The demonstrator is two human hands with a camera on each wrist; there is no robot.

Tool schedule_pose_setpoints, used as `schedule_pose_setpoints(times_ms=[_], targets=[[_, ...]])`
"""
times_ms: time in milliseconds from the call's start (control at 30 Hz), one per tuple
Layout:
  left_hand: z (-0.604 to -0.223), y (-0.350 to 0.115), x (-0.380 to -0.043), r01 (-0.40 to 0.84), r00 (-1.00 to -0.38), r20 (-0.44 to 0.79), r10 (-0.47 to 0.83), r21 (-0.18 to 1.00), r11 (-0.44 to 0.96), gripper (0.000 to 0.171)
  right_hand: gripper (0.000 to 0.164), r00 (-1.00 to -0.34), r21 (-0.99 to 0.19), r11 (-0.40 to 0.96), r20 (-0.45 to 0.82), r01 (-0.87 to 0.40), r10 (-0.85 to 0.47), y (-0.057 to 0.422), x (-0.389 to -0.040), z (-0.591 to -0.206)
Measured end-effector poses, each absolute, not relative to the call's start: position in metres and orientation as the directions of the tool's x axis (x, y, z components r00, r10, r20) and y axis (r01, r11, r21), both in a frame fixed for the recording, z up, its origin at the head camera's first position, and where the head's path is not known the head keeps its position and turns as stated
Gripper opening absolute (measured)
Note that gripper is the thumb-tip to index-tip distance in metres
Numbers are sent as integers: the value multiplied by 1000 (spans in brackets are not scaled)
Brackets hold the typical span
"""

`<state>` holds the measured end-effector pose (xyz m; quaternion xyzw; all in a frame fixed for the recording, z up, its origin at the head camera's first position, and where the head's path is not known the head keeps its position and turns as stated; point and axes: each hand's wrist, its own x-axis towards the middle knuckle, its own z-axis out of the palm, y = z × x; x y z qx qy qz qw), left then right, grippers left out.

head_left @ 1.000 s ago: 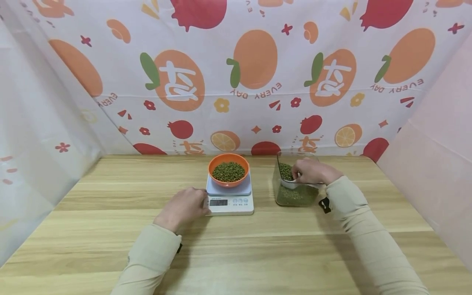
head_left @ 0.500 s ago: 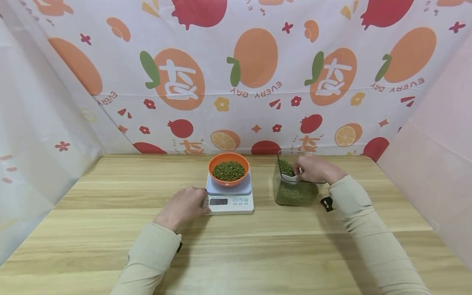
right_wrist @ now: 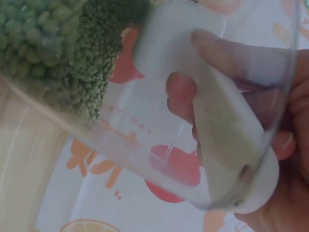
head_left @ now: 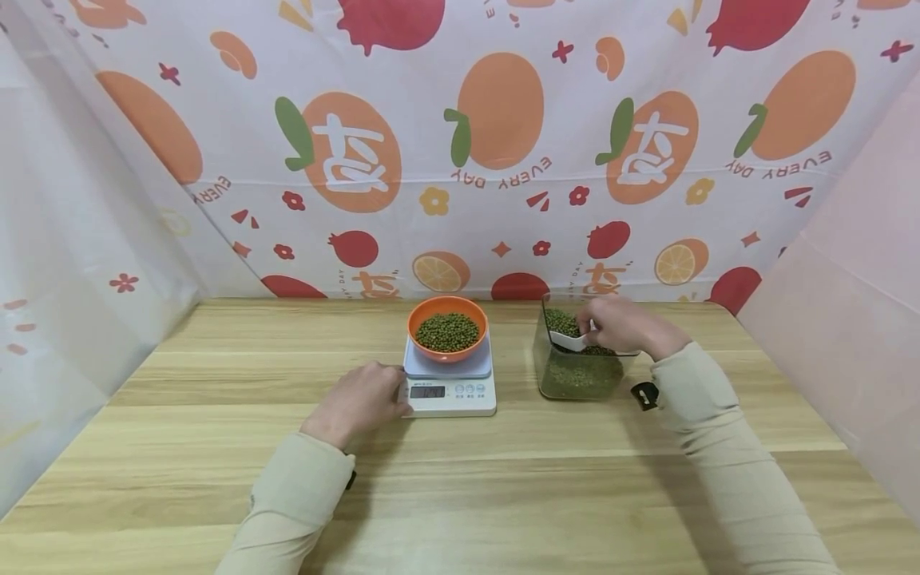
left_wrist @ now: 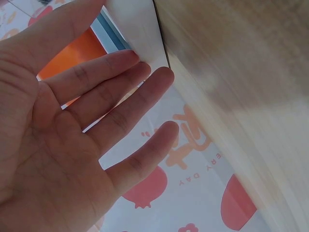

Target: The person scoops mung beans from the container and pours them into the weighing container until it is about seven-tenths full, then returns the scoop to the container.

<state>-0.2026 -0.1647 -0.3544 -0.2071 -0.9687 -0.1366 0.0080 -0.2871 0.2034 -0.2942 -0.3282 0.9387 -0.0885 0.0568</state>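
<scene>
A white kitchen scale (head_left: 467, 406) stands on the table and bears an orange bowl (head_left: 447, 358) of green mung beans (head_left: 447, 332). My left hand (head_left: 359, 403) touches the scale's left side; the left wrist view has its fingers (left_wrist: 111, 123) extended and slightly bent. To the right, a clear square container (head_left: 546, 375) holds more mung beans (head_left: 563, 322). Over its opening, my right hand (head_left: 628, 323) grips a white scoop (head_left: 568, 342) by the handle. The right wrist view looks through the container wall at this scoop (right_wrist: 227, 130); what lies in its cup is hidden there.
The wooden table (head_left: 460, 495) ends at a fruit-patterned cloth (head_left: 496, 208) at the back. Pale sheets hang at both sides. A gap of bare tabletop separates the scale from the container.
My right hand has lifted the scoop a little and shifted right, so more of the scoop shows above the beans. My left hand stays at the scale.
</scene>
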Motion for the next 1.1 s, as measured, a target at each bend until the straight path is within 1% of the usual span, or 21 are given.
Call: schedule_pose_setpoints(times_ms=[300, 500, 633, 833, 1100], targets=[[-354, -164, -202, 405, -913, 69, 401, 258, 877, 21, 17, -762, -214, 735, 85, -643, -642, 213, -280, -296], [-353, -163, -202, 409, -911, 73, 405, 263, 874, 22, 19, -769, -224, 736, 161, -639, -619, 221, -273, -298], [-353, -164, -202, 403, -914, 72, 399, 264, 876, 21, 17, -775, -223, 742, 182, -632, -605, 224, -270, -299], [-354, -164, -202, 392, -919, 64, 389, 264, 881, 22, 16, -795, -247, 756, 177, -606, -580, 227, -266, -299], [-354, -164, -202, 409, -912, 77, 403, 252, 877, 22, 15, -794, -235, 759, 221, -607, -566, 231, -259, -300]])
